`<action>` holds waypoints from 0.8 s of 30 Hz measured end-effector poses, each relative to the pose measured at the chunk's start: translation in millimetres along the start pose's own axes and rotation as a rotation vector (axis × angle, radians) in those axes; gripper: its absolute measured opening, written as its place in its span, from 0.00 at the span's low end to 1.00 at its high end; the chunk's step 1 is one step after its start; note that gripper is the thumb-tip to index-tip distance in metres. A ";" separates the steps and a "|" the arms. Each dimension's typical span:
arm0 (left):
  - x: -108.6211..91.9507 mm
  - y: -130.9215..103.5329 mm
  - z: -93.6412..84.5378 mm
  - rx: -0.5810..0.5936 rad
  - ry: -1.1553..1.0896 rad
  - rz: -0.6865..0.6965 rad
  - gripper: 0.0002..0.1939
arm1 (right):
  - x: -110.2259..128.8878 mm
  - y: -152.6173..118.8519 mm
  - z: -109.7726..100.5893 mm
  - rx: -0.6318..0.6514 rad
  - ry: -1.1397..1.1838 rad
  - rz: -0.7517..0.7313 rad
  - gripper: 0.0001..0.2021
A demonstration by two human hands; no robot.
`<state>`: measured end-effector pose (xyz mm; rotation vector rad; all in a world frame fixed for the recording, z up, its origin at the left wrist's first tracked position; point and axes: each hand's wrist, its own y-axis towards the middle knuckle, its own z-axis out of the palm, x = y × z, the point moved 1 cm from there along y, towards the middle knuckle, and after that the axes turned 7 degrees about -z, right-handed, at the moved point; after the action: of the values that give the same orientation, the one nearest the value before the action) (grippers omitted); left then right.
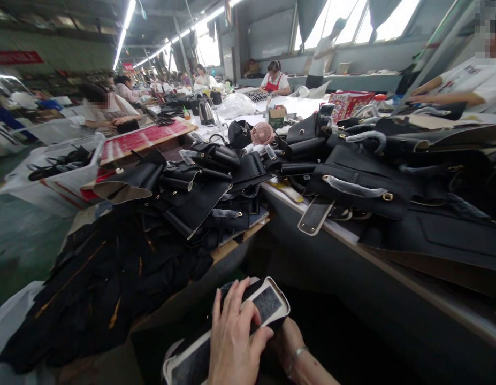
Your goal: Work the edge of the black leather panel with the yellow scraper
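— What's she got down there, below the counter (352, 235) edge?

— A flat bag panel (267, 306), black with a pale border. The left hand (234, 342) lies over it, fingers spread and pressing on its face; the right hand (285, 334), bracelet at the wrist, grips it from beneath.

— And on the counter?

— Black handbags (352, 184) heaped right to the near edge, a strap tab (315, 216) hanging over it. A small pink fan (262, 133) stands further back.
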<state>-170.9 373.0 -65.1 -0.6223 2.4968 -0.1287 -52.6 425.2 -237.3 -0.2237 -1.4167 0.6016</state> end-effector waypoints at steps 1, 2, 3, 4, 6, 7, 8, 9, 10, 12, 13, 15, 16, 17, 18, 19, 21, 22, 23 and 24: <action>1.3 -3.9 1.3 -0.037 -0.001 -0.004 0.02 | 3.1 -5.7 -12.0 -0.051 -0.028 0.000 0.27; 2.6 -7.8 2.5 -0.075 -0.002 -0.013 0.03 | 8.0 -12.4 -24.5 -0.097 -0.052 -0.006 0.29; 3.7 -11.4 3.7 -0.113 -0.004 -0.022 0.04 | 14.8 -20.2 -36.4 -0.126 -0.093 -0.039 0.29; 4.6 -14.8 4.7 -0.156 -0.005 -0.034 0.04 | 23.3 -28.6 -47.2 -0.134 -0.157 -0.117 0.27; 6.2 -20.7 6.1 -0.235 -0.008 -0.051 0.06 | 43.5 -46.6 -62.0 -0.085 -0.367 -0.425 0.18; 6.8 -23.1 6.7 -0.260 -0.011 -0.052 0.06 | 53.9 -55.4 -65.1 -0.035 -0.502 -0.636 0.13; 7.4 -25.2 7.2 -0.281 -0.012 -0.051 0.06 | 63.4 -63.7 -65.3 0.018 -0.643 -0.862 0.11; 7.9 -27.0 7.6 -0.301 -0.012 -0.051 0.07 | 71.7 -70.9 -62.8 0.067 -0.772 -1.076 0.12; 8.4 -28.7 8.0 -0.319 -0.011 -0.050 0.07 | 78.6 -76.5 -58.4 0.104 -0.882 -1.253 0.15; 9.5 -31.7 8.5 -0.347 -0.017 -0.050 0.08 | 88.3 -83.1 -45.7 0.117 -1.079 -1.508 0.18; 10.3 -33.4 8.8 -0.359 -0.023 -0.052 0.07 | 91.5 -84.6 -38.8 0.096 -1.153 -1.597 0.18; 12.5 -37.5 9.1 -0.382 -0.036 -0.059 0.06 | 94.3 -85.9 -26.4 0.055 -1.255 -1.711 0.16; 14.0 -40.0 9.2 -0.395 -0.039 -0.063 0.06 | 94.3 -86.3 -21.5 0.048 -1.281 -1.746 0.15; 15.9 -42.8 9.2 -0.408 -0.040 -0.067 0.06 | 93.5 -86.9 -17.5 0.056 -1.291 -1.776 0.15; 18.0 -45.9 9.2 -0.420 -0.041 -0.074 0.06 | 92.0 -87.7 -14.3 0.075 -1.295 -1.797 0.15; 20.3 -49.1 9.2 -0.430 -0.041 -0.082 0.07 | 90.3 -88.7 -11.6 0.093 -1.290 -1.813 0.14; 24.7 -55.2 9.0 -0.438 -0.046 -0.104 0.07 | 86.2 -91.1 -6.6 0.129 -1.274 -1.836 0.14; 26.5 -57.7 8.8 -0.438 -0.047 -0.116 0.07 | 84.2 -92.3 -4.0 0.146 -1.268 -1.843 0.14; 28.0 -59.9 8.5 -0.438 -0.048 -0.128 0.07 | 82.1 -93.5 -1.0 0.163 -1.267 -1.851 0.14; 29.0 -61.7 8.2 -0.439 -0.046 -0.138 0.07 | 80.1 -94.7 2.1 0.180 -1.269 -1.858 0.15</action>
<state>-162.9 305.3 -73.0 -0.9623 2.4480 0.3887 -27.4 387.3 -121.9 1.7468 -1.9429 -0.8898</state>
